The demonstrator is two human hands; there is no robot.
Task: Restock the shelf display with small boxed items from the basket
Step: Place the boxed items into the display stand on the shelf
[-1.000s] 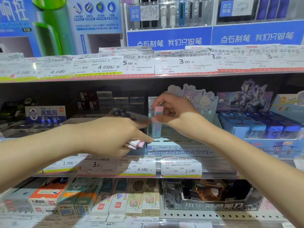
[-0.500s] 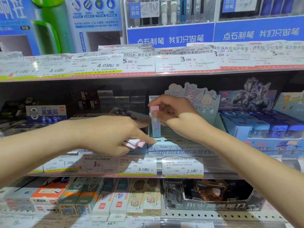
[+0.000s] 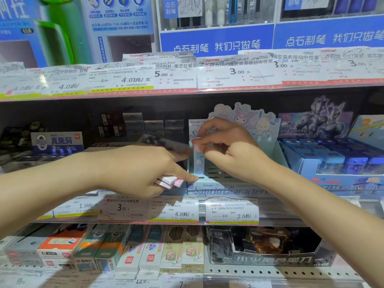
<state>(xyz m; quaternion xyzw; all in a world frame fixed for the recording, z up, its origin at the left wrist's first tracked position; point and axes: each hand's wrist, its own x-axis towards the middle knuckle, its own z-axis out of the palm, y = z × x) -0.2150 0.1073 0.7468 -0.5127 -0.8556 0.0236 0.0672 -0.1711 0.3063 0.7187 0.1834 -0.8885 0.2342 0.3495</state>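
Nearest to me, on the low shelf, I see flat pencil boxes [image 3: 172,254] standing in a row, and to their right a dark open carton [image 3: 268,260]. Just above them runs a strip of white price tags [image 3: 231,212] along the shelf edge. Over that strip my left hand [image 3: 141,169] reaches in from the left. Its fingers are curled around a little stack of small boxes [image 3: 169,181], and I can see only their pink and white ends poking out under the pointing finger. That finger is stretched out toward the pale blue display tray [image 3: 224,189], and its tip comes close to the tray's front left corner. My right hand [image 3: 230,148] comes in from the right, a bit farther back. Its thumb and fingers pinch the top of one small box [image 3: 198,160]. This box is long and thin, pink at the top and light blue lower down, with a small picture I cannot make out. It stands upright at the left side of the tray, and its bottom end is down at the tray's slotted floor. Behind my right hand the tray's tall back card [image 3: 249,119] shows cartoon animals. To the right sits a blue box display [image 3: 336,161] full of small blue packs.
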